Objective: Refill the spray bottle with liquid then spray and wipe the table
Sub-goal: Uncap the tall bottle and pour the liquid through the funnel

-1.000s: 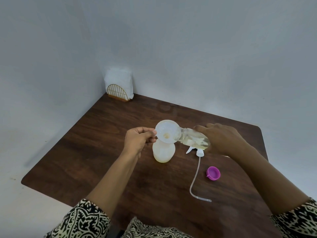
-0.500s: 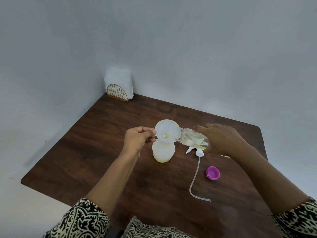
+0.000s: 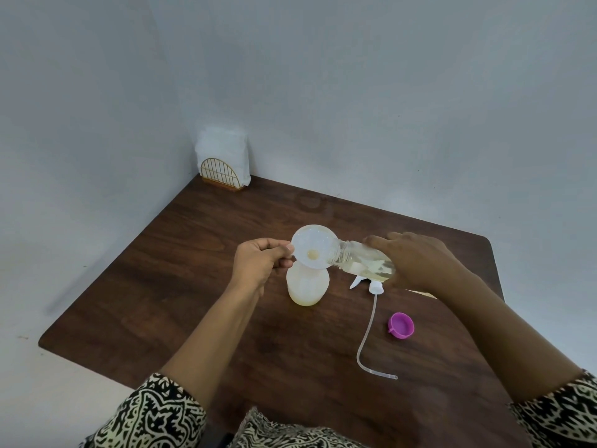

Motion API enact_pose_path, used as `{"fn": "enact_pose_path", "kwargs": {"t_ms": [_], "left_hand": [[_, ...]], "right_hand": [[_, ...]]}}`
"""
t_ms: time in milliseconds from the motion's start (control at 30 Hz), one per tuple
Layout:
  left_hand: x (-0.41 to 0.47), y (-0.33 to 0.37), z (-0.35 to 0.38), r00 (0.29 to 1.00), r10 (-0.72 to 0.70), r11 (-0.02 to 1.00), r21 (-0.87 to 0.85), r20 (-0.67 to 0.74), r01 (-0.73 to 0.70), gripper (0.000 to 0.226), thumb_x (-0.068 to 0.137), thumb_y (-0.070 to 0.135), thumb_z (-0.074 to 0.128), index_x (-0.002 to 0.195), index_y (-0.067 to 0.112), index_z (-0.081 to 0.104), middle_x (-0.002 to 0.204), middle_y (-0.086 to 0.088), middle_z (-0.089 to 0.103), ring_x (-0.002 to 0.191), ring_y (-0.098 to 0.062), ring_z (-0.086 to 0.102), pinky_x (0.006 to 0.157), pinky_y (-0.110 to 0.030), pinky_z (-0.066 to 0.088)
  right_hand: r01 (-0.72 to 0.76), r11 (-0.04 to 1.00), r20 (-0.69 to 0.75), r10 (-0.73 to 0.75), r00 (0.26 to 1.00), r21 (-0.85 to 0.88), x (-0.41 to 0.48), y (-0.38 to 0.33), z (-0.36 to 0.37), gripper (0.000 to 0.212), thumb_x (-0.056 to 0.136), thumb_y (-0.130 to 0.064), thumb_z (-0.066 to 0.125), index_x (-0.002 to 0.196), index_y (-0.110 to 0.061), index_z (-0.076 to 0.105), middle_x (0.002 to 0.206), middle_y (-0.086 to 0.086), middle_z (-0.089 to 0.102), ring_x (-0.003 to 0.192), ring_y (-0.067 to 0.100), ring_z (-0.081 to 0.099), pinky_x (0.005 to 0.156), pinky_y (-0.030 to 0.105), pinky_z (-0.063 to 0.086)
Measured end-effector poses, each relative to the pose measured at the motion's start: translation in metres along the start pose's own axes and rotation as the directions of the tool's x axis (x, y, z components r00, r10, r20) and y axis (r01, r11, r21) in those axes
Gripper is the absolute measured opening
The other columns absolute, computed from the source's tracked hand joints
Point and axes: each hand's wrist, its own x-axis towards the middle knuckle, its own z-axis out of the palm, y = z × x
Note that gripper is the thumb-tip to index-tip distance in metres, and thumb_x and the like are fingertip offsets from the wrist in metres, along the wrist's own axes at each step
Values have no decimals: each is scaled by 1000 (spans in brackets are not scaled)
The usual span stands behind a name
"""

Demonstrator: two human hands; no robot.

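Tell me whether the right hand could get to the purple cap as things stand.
Probably not yet: the right hand is gripping the tilted refill bottle over the funnel. The purple cap lies uncovered on the table, just below that forearm.

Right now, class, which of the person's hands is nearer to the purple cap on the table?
Right. The right hand holds the tilted clear bottle just beyond the purple cap; the left hand pinches the funnel, farther away.

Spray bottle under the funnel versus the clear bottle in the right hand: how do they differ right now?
The spray bottle stands upright on the table; the clear bottle is tipped nearly flat in the right hand. The spray bottle is milky and squat; the clear bottle is see-through and slimmer. The spray bottle carries the funnel, steadied by the left hand; the clear bottle's mouth lies on the funnel's rim. Both are uncapped and hold pale yellowish liquid.
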Motion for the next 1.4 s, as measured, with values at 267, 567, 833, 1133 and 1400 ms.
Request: {"fn": "enact_pose_path", "kwargs": {"t_ms": [267,567,833,1133,1400], "left_hand": [[1,-2,0,1000,4,1000,-4,-6,-4,3,81,7,74,83,7,74,67,-6,72,57,-12,63,68,-31,59],[2,-2,0,1000,3,1000,-11,-5,-3,4,80,7,75,84,7,74,68,-6,73,57,-11,64,66,-29,58],[3,-3,0,1000,8,1000,-7,-7,-8,4,80,7,75,84,8,74,69,-6,72,58,-12,64,63,-28,55],[2,-4,-1,1000,17,1000,-23,9,-17,3,80,6,74,83,7,74,66,-5,72,55,-10,62,59,-25,53],[1,-3,0,1000,17,999,-27,7,-17,3,81,6,74,80,9,73,64,-4,72,53,-8,62,57,-23,53]], "right_hand": [[-1,1000,12,1,1000,19,-2,-1,-1,72,71,-44,70,132,-41,33,106,-9,58,92,14,57,59,24,39],[2,1000,16,-3,1000,20,-1,0,-1,72,70,-45,70,133,-41,33,105,-9,58,92,14,57,55,23,33],[10,1000,24,-11,1000,28,-1,0,-2,73,71,-45,70,134,-40,33,107,-9,59,96,15,58,57,24,34],[15,999,14,-15,1000,34,-2,1,-3,71,72,-43,69,133,-40,34,105,-9,59,92,15,58,60,25,38],[22,999,16,-23,1000,25,-1,1,-3,72,70,-45,70,133,-40,34,105,-9,59,91,14,57,59,24,37]]}}
